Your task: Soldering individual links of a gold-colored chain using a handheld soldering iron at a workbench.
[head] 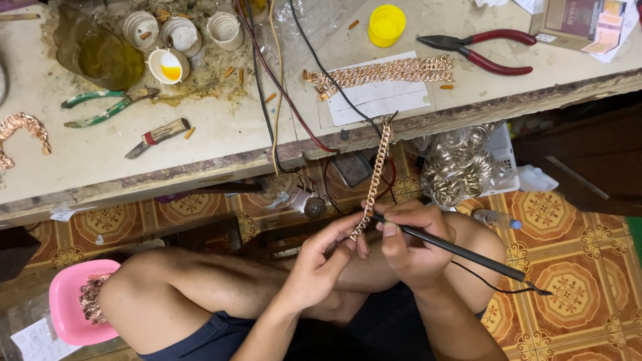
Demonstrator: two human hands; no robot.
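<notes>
1. The left hand (317,257) pinches the lower end of a copper-coloured chain (374,177) between thumb and fingertips. The chain runs up and away from the hands to the front edge of the tabletop (221,144), where its far end seems to be hooked. Keeping it taut, as it looks now, should hold the links steady; slack would let them twist.

2. The right hand (411,244) is closed around a thin black tool like a pen (455,251), with a cord trailing off its back end past the right knee. Its tip sits right at the links the left fingers hold. A low grip near the tip, as here, probably gives the finest control.

3. The two hands touch, thumb against fingers, above the lap. Bracing one on the other looks a sound way to stop the tip from wandering.

4. I cannot tell whether the tip is hot or which link it meets; if it is hot, the left fingertips are very close to it and should stay just below the working link.

5. Beyond the hands, on the tabletop, more chains (381,72) lie on white paper, with red-handled pliers (478,50) to the right and green-handled pliers (100,107) well to the left.

6. Left of the left knee stands a pink bowl (67,301) holding more links.

7. A clear bag of metal rings (458,167) hangs just beyond the right hand, under the tabletop's edge.
</notes>
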